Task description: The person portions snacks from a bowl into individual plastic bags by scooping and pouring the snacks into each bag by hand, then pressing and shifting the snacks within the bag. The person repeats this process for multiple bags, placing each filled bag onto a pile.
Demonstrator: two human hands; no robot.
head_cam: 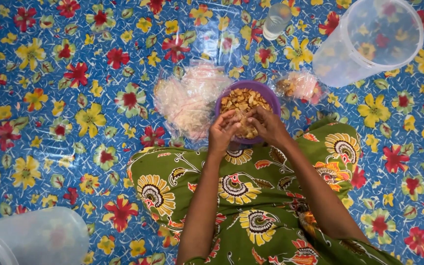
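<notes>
Single view only, from a camera worn on the person's head. It looked almost straight down onto the lap, draped in green patterned cloth (251, 196), and the floral floor mat (50, 98) beyond it. Forearms entered from the bottom edge, running up to mid-frame, where the left hand (223, 131) and right hand (267, 125) met over a purple bowl (249, 93). Range was close, arm's length. The frame's top faced away from the person's body. A clear tub (369, 39) was cut off at upper right, another (30, 238) at lower left. No second view to share the scene.
</notes>
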